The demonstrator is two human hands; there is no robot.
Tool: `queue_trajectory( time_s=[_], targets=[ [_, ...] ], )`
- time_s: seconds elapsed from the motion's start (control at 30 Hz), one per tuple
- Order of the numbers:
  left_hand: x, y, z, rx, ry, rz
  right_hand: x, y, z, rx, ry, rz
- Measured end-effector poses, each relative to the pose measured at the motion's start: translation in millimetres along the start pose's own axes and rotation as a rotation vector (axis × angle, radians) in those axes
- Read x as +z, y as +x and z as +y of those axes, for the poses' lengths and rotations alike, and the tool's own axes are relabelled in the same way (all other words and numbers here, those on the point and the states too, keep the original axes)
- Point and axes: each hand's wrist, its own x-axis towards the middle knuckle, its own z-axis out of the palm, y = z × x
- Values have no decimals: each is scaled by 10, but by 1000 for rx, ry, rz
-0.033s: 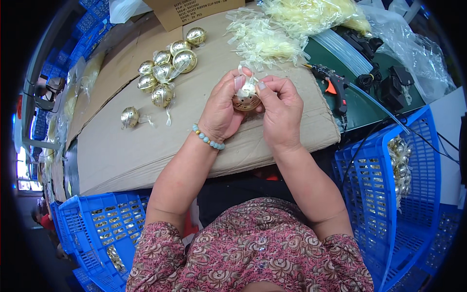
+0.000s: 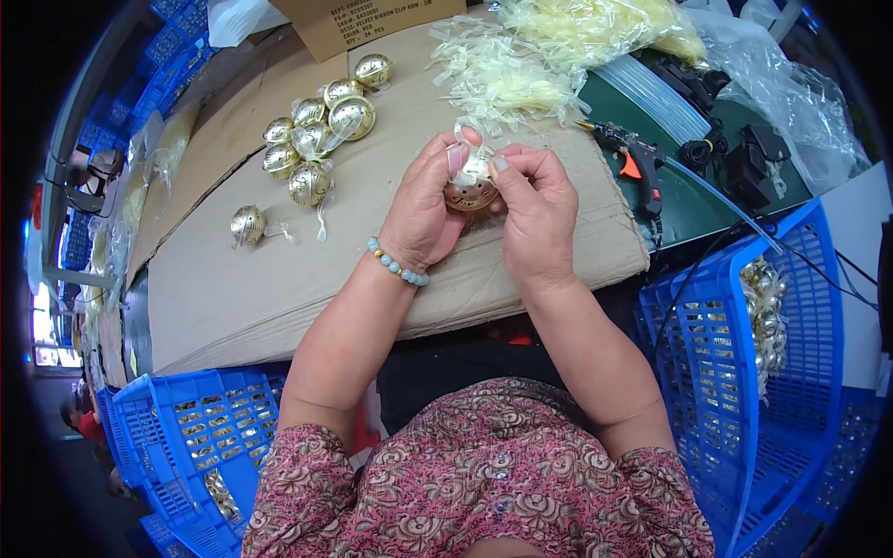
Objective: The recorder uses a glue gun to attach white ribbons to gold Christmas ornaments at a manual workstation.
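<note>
Above the cardboard sheet (image 2: 372,270), both hands hold one gold ball ornament (image 2: 471,196) with dark markings on its side. My left hand (image 2: 420,205), a beaded bracelet at its wrist, cups the ball with the thumb near its top. The thumb and fingers of my right hand (image 2: 543,219) pinch at its upper right side. A pale ribbon (image 2: 476,167) lies on the ball's top between the thumbs, and a thin whitish loop stands up above it. Fingers hide much of the ball. To the left, several similar gold ornaments (image 2: 352,118) sit clustered; a single ornament (image 2: 248,225) lies nearer.
Pale ribbon bows (image 2: 507,88) are heaped at the far middle, by a plastic bag (image 2: 614,33). A glue gun (image 2: 636,166) and clear glue sticks (image 2: 656,98) lie to the right. Blue crates (image 2: 702,372) (image 2: 177,437) flank me. A cardboard box (image 2: 372,20) stands behind.
</note>
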Motion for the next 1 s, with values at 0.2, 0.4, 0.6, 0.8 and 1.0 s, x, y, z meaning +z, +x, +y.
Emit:
queue_trajectory(
  time_s=[0.2,0.4,0.6,0.8,1.0],
  targets=[
    [177,1,9,119,73,44,-106,-44,-202,107,214,-100],
    [130,-16,-19,169,143,40,-24,-89,-296,120,189,-176],
    [143,-16,-35,178,196,45,-14,-75,-269,145,156,-140],
    [170,-17,-43,173,215,76,-1,-54,-214,114,153,-121],
    [122,8,-85,261,352,123,40,-13,-79,90,175,-82]
  ],
)
